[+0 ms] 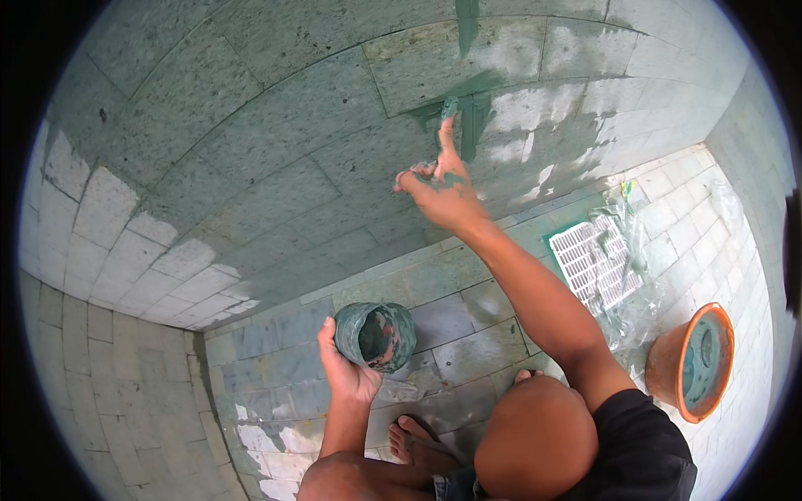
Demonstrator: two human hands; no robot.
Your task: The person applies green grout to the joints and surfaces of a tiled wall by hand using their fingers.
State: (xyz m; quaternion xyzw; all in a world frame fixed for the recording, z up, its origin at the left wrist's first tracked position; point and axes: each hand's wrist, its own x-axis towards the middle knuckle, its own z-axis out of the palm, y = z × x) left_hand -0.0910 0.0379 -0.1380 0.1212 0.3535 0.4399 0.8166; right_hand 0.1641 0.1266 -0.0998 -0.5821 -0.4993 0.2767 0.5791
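Note:
My left hand (351, 376) is wrapped round a round cup (404, 336) smeared with green paste, tilted so its mouth shows. Some paste clings to its inner wall; how much lies at the bottom is hard to see. Up at the tiled wall (334, 96), my right hand (449, 196) stretches its index finger to a tile joint, with the fingertip coated in green. Its thumb sticks out to the side and the other fingers are partly curled, holding nothing I can see. Fresh green streaks (474, 125) run along the joints beside that fingertip.
An orange bucket (666, 361) with green paste inside stands at the right. Nearer the wall lies a white slotted panel (595, 260) on a green sheet, with crumpled clear plastic (647, 296) beside it. My sandalled foot (420, 442) and bent knees are below, on the tiled floor.

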